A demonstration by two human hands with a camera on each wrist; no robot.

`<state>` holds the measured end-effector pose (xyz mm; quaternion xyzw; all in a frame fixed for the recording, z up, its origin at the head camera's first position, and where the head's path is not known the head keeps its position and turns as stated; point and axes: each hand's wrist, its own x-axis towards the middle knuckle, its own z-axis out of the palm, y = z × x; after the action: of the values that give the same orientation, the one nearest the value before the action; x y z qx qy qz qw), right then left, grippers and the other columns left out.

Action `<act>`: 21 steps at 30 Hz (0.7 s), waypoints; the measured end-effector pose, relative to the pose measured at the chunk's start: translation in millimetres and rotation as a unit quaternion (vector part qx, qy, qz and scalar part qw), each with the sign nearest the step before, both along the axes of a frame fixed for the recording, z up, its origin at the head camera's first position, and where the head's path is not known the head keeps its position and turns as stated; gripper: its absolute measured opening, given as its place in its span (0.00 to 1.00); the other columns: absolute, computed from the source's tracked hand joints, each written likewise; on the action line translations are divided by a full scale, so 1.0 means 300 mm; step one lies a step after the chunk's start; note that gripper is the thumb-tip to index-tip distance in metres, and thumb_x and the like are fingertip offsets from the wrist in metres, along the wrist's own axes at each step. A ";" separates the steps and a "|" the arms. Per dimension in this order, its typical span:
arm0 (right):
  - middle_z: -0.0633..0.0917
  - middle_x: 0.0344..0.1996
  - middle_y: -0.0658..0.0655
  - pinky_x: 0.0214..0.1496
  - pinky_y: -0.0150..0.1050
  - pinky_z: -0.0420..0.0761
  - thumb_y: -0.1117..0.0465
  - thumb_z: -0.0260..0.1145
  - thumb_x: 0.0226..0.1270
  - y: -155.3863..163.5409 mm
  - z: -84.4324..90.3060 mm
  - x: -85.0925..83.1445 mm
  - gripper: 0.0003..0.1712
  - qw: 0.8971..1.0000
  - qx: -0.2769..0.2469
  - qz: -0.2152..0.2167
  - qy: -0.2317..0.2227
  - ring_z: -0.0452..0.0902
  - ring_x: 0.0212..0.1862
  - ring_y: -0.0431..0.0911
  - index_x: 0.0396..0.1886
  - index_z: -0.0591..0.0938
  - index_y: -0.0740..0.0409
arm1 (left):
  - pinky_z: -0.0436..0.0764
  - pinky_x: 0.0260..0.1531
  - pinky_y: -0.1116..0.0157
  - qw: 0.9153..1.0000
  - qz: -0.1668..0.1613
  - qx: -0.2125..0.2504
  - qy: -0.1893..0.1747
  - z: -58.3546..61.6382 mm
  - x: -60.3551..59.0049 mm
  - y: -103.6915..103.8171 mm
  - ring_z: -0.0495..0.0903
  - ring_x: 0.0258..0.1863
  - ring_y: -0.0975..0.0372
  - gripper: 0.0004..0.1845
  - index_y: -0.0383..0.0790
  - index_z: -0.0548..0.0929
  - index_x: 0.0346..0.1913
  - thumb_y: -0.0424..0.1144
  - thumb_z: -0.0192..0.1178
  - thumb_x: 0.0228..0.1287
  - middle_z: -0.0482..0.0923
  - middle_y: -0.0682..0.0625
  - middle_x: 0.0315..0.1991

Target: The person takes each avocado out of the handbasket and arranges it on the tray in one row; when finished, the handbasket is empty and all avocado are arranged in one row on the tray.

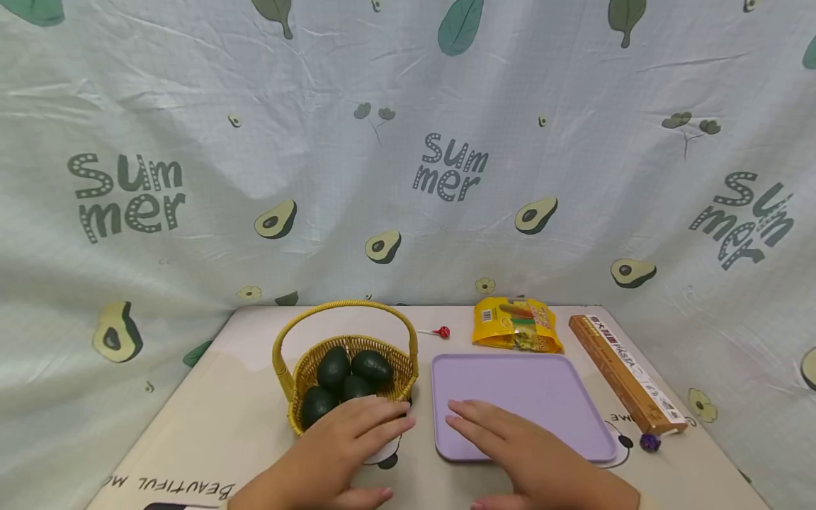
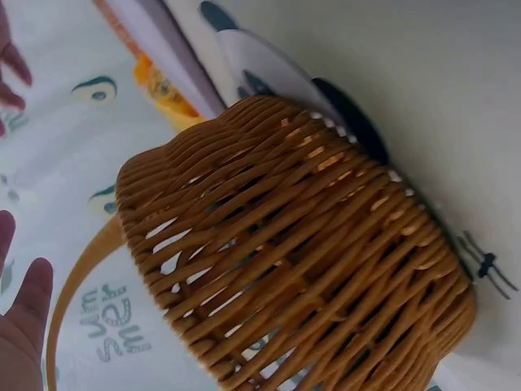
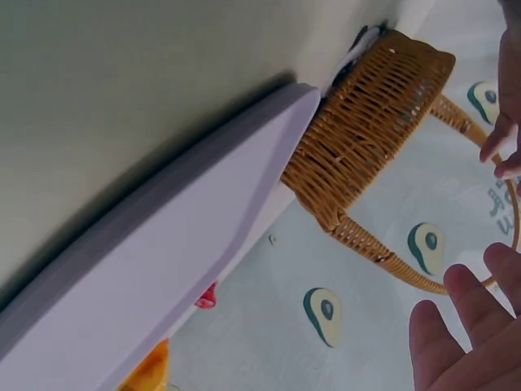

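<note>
A yellow wicker basket (image 1: 298, 374) with a hoop handle holds several dark green avocados (image 1: 372, 367). My left hand (image 1: 360, 428) hovers flat at the basket's front rim, fingers straight, holding nothing; whether it touches the rim I cannot tell. In the left wrist view the basket wall (image 2: 293, 277) fills the frame, with fingertips (image 2: 24, 318) at its left. My right hand (image 1: 494, 428) lies open over the front left part of a lilac tray (image 1: 542, 382). The right wrist view shows the tray's edge (image 3: 163, 244), the basket (image 3: 366, 122) and straight fingers (image 3: 464, 334).
Behind the tray lie a yellow snack bag (image 1: 516, 324) and a red lollipop (image 1: 441, 331). A long brown pasta box (image 1: 627, 372) lies along the tray's right side, with a small purple object (image 1: 649, 443) at its near end. A printed cloth hangs behind the table.
</note>
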<state>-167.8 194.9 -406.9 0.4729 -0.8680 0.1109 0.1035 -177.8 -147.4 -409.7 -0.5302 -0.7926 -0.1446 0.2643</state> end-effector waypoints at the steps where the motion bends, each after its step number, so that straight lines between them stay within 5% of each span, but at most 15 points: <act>1: 0.57 0.81 0.43 0.68 0.50 0.79 0.31 0.69 0.64 -0.005 0.001 -0.005 0.56 1.000 -0.010 0.002 0.008 0.60 0.78 0.39 0.84 0.52 0.40 | 0.71 0.71 0.63 1.000 -0.002 0.014 0.005 0.005 -0.002 0.001 0.70 0.70 0.62 0.43 0.49 0.66 0.77 0.63 0.65 0.64 0.67 0.56 0.74; 6: 0.61 0.80 0.46 0.66 0.51 0.80 0.30 0.69 0.63 -0.024 0.000 -0.030 0.56 0.998 -0.043 0.013 0.033 0.65 0.75 0.42 0.83 0.55 0.45 | 0.67 0.73 0.66 0.998 -0.004 0.067 0.019 0.033 -0.009 -0.001 0.73 0.68 0.60 0.43 0.43 0.70 0.75 0.60 0.68 0.61 0.71 0.53 0.72; 14: 0.60 0.80 0.46 0.68 0.49 0.79 0.33 0.72 0.62 -0.049 0.006 -0.069 0.57 0.996 -0.084 0.016 -0.010 0.64 0.76 0.42 0.83 0.55 0.44 | 0.61 0.74 0.73 0.994 0.022 0.106 0.006 0.060 -0.019 -0.015 0.73 0.66 0.59 0.40 0.46 0.72 0.72 0.61 0.67 0.61 0.72 0.52 0.70; 21: 0.64 0.79 0.47 0.71 0.49 0.76 0.36 0.75 0.61 -0.068 0.011 -0.100 0.57 0.993 -0.116 0.011 -0.007 0.65 0.75 0.44 0.83 0.56 0.45 | 0.62 0.74 0.72 0.988 0.020 0.152 0.015 0.075 -0.036 -0.019 0.74 0.64 0.55 0.39 0.38 0.74 0.69 0.59 0.67 0.63 0.74 0.47 0.67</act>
<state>-197.9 174.5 -403.7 0.4663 -0.8446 0.2154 0.1508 -188.4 -153.0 -387.2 -0.4705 -0.7675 -0.2498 0.3566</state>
